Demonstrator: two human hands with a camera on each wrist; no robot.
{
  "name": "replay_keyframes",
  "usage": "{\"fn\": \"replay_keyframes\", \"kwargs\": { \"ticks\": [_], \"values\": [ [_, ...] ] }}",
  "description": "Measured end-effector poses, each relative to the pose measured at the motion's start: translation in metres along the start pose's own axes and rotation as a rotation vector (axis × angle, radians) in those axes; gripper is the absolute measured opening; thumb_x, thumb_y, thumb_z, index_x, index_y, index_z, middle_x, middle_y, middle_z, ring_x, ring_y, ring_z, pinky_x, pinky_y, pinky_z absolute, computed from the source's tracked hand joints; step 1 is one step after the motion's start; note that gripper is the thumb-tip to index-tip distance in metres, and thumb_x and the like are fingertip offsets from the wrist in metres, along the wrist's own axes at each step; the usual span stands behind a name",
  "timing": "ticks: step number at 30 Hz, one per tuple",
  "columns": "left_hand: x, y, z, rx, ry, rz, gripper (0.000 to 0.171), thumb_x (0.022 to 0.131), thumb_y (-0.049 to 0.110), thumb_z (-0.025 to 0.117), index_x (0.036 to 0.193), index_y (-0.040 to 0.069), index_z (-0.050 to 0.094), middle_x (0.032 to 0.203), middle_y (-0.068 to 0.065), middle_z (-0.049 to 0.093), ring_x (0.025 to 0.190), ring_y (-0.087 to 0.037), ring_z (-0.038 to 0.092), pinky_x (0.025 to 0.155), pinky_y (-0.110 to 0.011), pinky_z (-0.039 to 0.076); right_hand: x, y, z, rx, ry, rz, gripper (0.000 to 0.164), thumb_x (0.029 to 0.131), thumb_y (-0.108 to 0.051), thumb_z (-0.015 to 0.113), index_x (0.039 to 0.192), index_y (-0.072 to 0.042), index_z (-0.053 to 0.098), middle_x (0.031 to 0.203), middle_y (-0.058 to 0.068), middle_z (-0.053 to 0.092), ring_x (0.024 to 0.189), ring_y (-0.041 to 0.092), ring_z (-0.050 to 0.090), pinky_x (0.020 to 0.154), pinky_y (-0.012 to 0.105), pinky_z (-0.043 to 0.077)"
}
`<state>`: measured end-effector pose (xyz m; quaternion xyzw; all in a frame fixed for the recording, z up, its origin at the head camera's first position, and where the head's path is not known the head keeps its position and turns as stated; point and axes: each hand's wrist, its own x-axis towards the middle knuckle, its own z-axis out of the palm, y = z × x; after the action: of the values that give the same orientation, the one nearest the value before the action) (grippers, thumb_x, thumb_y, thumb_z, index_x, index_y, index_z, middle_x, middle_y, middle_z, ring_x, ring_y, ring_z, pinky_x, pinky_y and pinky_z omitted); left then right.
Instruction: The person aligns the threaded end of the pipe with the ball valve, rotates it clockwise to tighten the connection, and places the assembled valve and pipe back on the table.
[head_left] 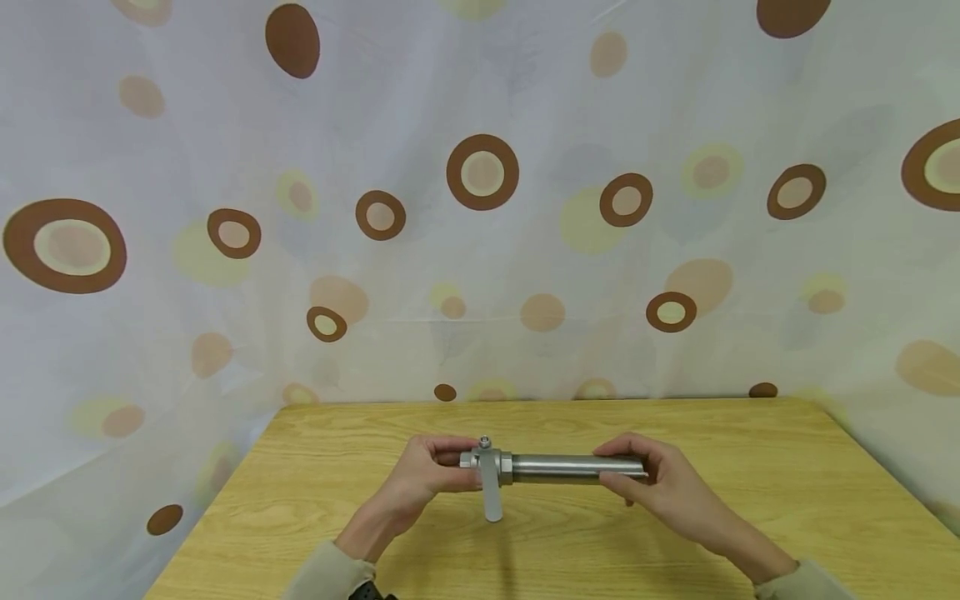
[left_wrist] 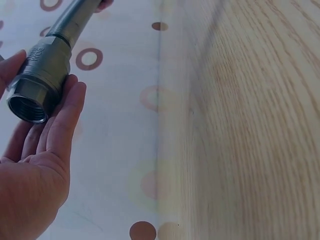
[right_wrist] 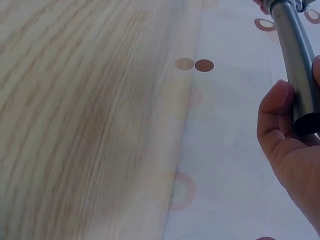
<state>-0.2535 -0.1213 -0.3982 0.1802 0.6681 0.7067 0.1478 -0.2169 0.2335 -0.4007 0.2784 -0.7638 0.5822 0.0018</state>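
A metal ball valve (head_left: 486, 461) with a flat grey lever handle (head_left: 491, 492) is joined to a straight steel pipe (head_left: 558, 467), and the pair lies level above the table. My left hand (head_left: 422, 479) grips the valve's left end between thumb and fingers. In the left wrist view the valve (left_wrist: 42, 65) shows its threaded open end toward the camera. The right hand (head_left: 660, 483) pinches the far right end of the pipe, thumb in front and fingers behind. The right wrist view shows the pipe's (right_wrist: 295, 55) dark open end beside the right hand (right_wrist: 295, 155).
Beneath the hands is a light wood-grain table (head_left: 337, 450). A white curtain (head_left: 420, 358) with brown, peach and yellow dots hangs behind the table and down both sides. A dark band (head_left: 367, 592) shows at the left wrist.
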Motion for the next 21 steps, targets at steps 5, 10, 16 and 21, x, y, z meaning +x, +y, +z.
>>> {"fn": "replay_keyframes", "kwargs": {
  "ticks": [5, 10, 16, 21],
  "values": [
    [0.0002, -0.0001, 0.0003, -0.008, -0.002, 0.003, 0.045, 0.090, -0.001, 0.080, 0.133, -0.009, 0.067, 0.120, -0.020, 0.075, 0.105, -0.024, 0.074, 0.094, -0.042, 0.060, 0.0029, -0.0005, -0.0025, -0.002, -0.033, 0.028, 0.026, 0.109, -0.010, 0.059, 0.129, 0.005, 0.064, 0.084, 0.015, 0.062, 0.061, 0.029, 0.053, 0.052, 0.039, 0.049],
    [0.0015, -0.0039, -0.0008, -0.023, -0.004, 0.002, 0.046, 0.090, -0.003, 0.079, 0.133, -0.011, 0.067, 0.120, -0.021, 0.074, 0.103, -0.024, 0.075, 0.093, -0.041, 0.061, 0.0053, 0.0006, -0.0007, 0.055, -0.062, 0.025, 0.028, 0.110, -0.008, 0.056, 0.134, 0.007, 0.056, 0.094, 0.020, 0.059, 0.057, 0.029, 0.047, 0.049, 0.040, 0.046],
    [0.0009, -0.0078, -0.0040, -0.023, -0.001, 0.005, 0.049, 0.089, -0.003, 0.078, 0.135, -0.013, 0.064, 0.121, -0.023, 0.073, 0.102, -0.024, 0.075, 0.093, -0.041, 0.060, 0.0046, 0.0056, -0.0012, 0.120, -0.098, -0.037, 0.035, 0.103, 0.002, 0.064, 0.135, 0.006, 0.051, 0.108, 0.026, 0.062, 0.067, 0.019, 0.057, 0.053, 0.039, 0.052],
    [-0.0007, -0.0074, -0.0045, -0.028, 0.004, -0.004, 0.048, 0.089, -0.004, 0.078, 0.135, -0.013, 0.064, 0.121, -0.023, 0.073, 0.101, -0.024, 0.075, 0.093, -0.040, 0.061, 0.0045, 0.0064, -0.0016, 0.129, -0.108, -0.058, 0.029, 0.102, 0.002, 0.065, 0.128, 0.005, 0.054, 0.099, 0.018, 0.066, 0.071, 0.023, 0.064, 0.060, 0.040, 0.060]
  ]
}}
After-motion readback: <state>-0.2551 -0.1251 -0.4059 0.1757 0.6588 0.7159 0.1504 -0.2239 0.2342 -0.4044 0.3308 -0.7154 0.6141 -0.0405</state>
